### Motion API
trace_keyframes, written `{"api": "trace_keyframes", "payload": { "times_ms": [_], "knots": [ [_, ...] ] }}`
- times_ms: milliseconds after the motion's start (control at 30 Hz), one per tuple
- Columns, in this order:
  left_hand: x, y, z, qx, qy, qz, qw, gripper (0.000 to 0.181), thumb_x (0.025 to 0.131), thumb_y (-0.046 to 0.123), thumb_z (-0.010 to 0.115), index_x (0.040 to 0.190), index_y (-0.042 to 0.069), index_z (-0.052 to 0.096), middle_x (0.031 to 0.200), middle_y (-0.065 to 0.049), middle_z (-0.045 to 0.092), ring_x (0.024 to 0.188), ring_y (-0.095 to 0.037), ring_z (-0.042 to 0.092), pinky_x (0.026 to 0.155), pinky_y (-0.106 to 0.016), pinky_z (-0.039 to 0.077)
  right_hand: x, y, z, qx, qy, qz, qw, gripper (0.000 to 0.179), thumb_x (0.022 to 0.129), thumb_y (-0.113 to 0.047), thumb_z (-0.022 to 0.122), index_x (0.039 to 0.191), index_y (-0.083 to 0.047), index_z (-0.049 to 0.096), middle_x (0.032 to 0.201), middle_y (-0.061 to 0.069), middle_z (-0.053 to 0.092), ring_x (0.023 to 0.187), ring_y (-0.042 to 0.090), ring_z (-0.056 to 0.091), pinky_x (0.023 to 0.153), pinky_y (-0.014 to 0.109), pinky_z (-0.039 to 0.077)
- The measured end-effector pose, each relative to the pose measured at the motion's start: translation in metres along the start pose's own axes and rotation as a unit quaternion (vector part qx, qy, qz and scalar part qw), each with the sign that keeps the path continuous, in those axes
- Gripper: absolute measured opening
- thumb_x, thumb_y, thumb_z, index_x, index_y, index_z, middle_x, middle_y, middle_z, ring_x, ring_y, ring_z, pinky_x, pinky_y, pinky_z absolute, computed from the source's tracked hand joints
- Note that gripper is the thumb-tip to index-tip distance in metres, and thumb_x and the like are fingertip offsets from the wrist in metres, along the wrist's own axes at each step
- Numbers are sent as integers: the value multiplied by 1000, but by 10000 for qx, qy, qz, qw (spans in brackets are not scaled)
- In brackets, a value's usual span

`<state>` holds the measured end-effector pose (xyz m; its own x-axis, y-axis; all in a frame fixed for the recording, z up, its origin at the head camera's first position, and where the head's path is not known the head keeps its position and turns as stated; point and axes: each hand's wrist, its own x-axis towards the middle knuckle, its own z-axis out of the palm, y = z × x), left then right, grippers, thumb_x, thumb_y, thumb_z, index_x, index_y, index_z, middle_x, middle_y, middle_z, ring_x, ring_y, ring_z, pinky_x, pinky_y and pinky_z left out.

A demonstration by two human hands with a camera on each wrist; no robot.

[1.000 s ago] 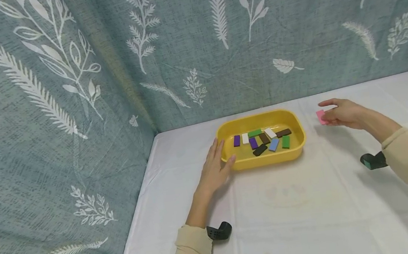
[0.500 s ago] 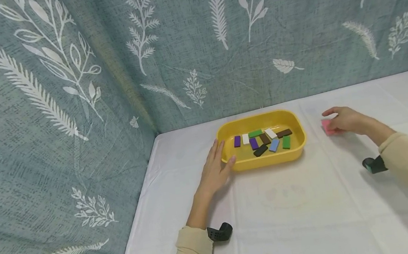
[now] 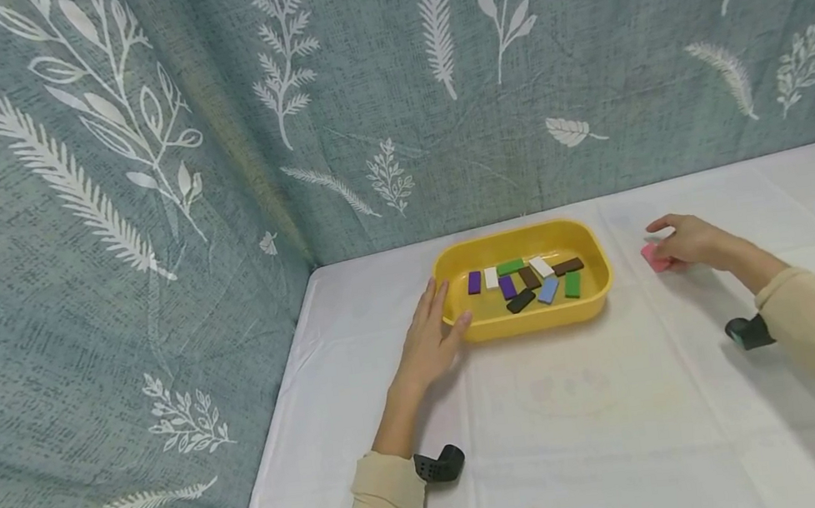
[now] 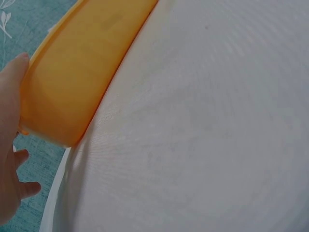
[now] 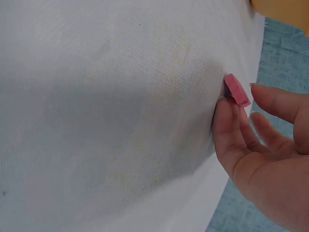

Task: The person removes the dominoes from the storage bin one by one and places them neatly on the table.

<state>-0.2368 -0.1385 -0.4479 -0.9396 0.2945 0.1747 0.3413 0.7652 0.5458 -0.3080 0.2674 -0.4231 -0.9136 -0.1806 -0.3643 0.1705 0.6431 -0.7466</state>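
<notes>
My left hand [image 3: 428, 342] rests at the left end of a yellow plastic basin [image 3: 536, 322], fingers along its side and thumb at the front rim. In the left wrist view, the thumb [image 4: 14, 72] lies against the basin's outer wall [image 4: 72, 92]. To the right of the basin, my right hand [image 3: 696, 244] holds a small pink rectangular block [image 3: 654, 258] at its fingertips, low over the white cloth. The right wrist view shows the pink block [image 5: 236, 90] tilted at the thumb's tip, with the index finger [image 5: 275, 100] extended apart from it.
Inside the basin lie several small flat blocks, among them a purple one [image 3: 474, 282], a blue one [image 3: 547, 290] and a black one [image 3: 521, 300]. A white cloth [image 3: 589, 459] covers the table. Behind it hangs a blue-green leaf-patterned curtain [image 3: 390, 105].
My right hand has come down and slightly right and nearer with the pink block, which has turned a little in the last half second. The left hand and basin have stayed in place.
</notes>
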Motion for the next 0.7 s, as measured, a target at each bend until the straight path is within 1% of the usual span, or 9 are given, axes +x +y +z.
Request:
{"api": "trace_keyframes", "payload": {
  "times_ms": [133, 233, 367, 467, 600, 700],
  "knots": [
    [0, 0, 0, 7, 23, 45, 10000, 73, 98, 56, 35, 153, 9, 20, 158, -11, 9, 142, -35, 14, 111, -52, 17, 0, 2, -1, -57, 38, 28, 10000, 54, 95, -9, 49, 137, 15, 24, 91, 16, 54, 74, 16, 53, 66, 28, 50],
    [-1, 1, -1, 24, 9, 27, 10000, 72, 99, 54, 36, 153, 9, 20, 158, -11, 9, 142, -35, 14, 110, -53, 17, -1, 1, -1, -72, 34, 53, 10000, 55, 96, -10, 50, 137, 14, 24, 95, 19, 53, 76, 18, 53, 67, 28, 51],
    [0, 2, -1, 62, -25, -16, 10000, 70, 99, 50, 38, 153, 9, 20, 158, -11, 9, 142, -34, 13, 110, -53, 17, -1, 2, -1, -123, -15, 141, 9998, 56, 97, -12, 49, 139, 14, 23, 108, 27, 47, 79, 19, 53, 68, 28, 51],
    [1, 2, -1, 90, -19, -30, 10000, 70, 99, 50, 38, 153, 9, 20, 158, -11, 9, 142, -34, 14, 110, -53, 17, 0, 3, -2, -136, -51, 187, 9997, 57, 97, -14, 49, 140, 13, 22, 115, 30, 41, 83, 21, 53, 69, 28, 52],
    [1, 1, 0, 115, -8, -34, 9999, 71, 99, 52, 37, 153, 9, 20, 158, -11, 9, 142, -35, 14, 110, -53, 17, 2, 5, -2, -80, -69, 225, 9997, 61, 96, -17, 52, 140, 12, 22, 116, 30, 41, 86, 24, 52, 69, 29, 52],
    [1, 2, -1, 81, -4, -29, 10000, 71, 99, 52, 37, 153, 9, 20, 158, -12, 10, 141, -36, 14, 110, -54, 17, 5, 8, -1, -79, -12, 278, 9996, 62, 96, -19, 53, 141, 11, 22, 114, 28, 43, 86, 24, 52, 69, 28, 52]
  ]
}}
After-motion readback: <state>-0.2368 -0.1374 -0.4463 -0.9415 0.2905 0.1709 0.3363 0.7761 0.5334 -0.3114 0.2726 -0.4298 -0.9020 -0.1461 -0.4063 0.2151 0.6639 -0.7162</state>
